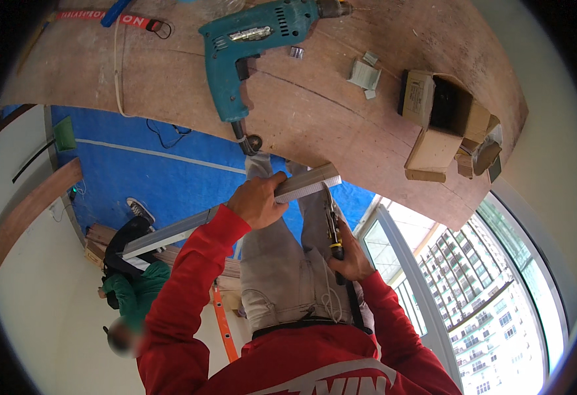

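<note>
My left hand (257, 201) is wrapped round a long, light grey metal profile (308, 184) near its end. The profile runs back to the left under my left forearm. In my right hand (356, 255) is a pair of metal snips (332, 230) with yellow and black handles. Their upper end meets the underside of the profile close to its cut end; whether the jaws bite into the metal is too small to tell. Beyond my hands, a teal corded power drill (226, 72) lies on the wooden tabletop (341, 112).
An open cardboard box (427, 148) stands on the table at right, near small grey pieces (365, 74). A red strap (104, 16) lies at far left. Blue sheeting (143, 141) covers the floor. A person in green (145, 286) is low down at left. A glazed door (400, 270) stands right.
</note>
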`<act>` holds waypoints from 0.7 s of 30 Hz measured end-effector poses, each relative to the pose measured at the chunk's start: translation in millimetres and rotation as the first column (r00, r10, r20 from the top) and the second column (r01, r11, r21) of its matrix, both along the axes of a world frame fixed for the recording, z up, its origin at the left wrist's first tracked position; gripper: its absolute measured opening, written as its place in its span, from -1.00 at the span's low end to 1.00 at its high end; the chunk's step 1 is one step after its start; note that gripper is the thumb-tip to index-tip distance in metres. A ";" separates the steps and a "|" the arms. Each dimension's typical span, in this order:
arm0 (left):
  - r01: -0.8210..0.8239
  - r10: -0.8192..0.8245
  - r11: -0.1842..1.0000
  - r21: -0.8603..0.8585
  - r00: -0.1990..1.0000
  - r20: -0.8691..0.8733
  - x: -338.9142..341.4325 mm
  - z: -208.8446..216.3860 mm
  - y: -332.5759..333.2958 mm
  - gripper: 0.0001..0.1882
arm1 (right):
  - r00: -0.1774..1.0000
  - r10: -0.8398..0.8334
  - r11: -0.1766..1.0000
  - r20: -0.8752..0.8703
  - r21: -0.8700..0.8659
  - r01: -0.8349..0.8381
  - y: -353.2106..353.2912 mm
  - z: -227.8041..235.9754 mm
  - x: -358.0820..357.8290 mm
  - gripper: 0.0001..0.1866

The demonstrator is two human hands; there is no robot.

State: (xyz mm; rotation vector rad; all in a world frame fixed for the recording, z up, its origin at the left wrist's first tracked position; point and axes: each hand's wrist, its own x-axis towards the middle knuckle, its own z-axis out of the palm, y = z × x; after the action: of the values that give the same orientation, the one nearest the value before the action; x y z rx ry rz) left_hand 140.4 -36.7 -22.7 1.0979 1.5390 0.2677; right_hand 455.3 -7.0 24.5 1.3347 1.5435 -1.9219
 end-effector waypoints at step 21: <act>0.011 -0.011 1.000 0.008 1.000 -0.005 -0.6 -3.3 0.0 -0.62 | 0.994 -0.098 0.995 0.043 0.036 0.096 0.4 6.3 -2.5 0.11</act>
State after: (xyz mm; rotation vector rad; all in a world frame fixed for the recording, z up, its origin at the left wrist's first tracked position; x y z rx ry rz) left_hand 139.8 -36.8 -26.0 1.1140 1.5376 0.2643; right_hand 452.8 -6.6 30.8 1.4822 1.5219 -1.9165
